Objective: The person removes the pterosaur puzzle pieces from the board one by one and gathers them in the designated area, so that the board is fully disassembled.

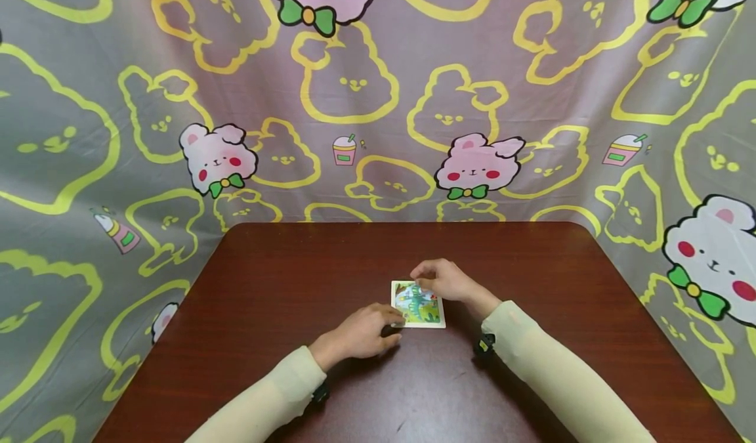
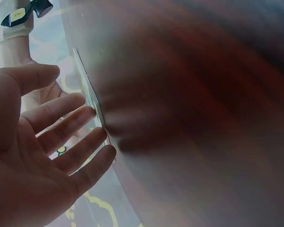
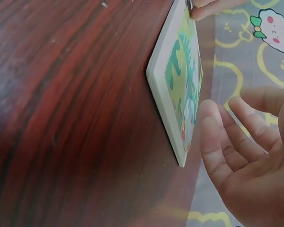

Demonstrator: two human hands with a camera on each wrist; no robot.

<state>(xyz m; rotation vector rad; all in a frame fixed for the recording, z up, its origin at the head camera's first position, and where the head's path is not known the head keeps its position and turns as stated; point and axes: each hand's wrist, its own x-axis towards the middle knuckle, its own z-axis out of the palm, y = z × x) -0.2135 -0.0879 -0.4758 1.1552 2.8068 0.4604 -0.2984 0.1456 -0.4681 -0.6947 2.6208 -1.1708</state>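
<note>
A small square picture board (image 1: 422, 313) lies flat on the table, with a pale rim and a green dinosaur-like figure on a colourful scene. At its left side is my left hand (image 1: 361, 331); its fairly straight fingertips rest on the near left edge. Over the far right part of the board hovers my right hand (image 1: 451, 282), fingers loosely bent. In the right wrist view, no object shows between the right fingers (image 3: 213, 151) and thumb, and they stand apart from the board (image 3: 173, 90). The left wrist view catches only the board's thin edge (image 2: 100, 116).
The dark reddish-brown wooden table (image 1: 283, 266) has rounded far corners. A grey curtain (image 1: 366, 56) printed with yellow outlines and bunny heads hangs behind it and along both sides. Small black devices (image 1: 485, 344) are strapped at both wrists.
</note>
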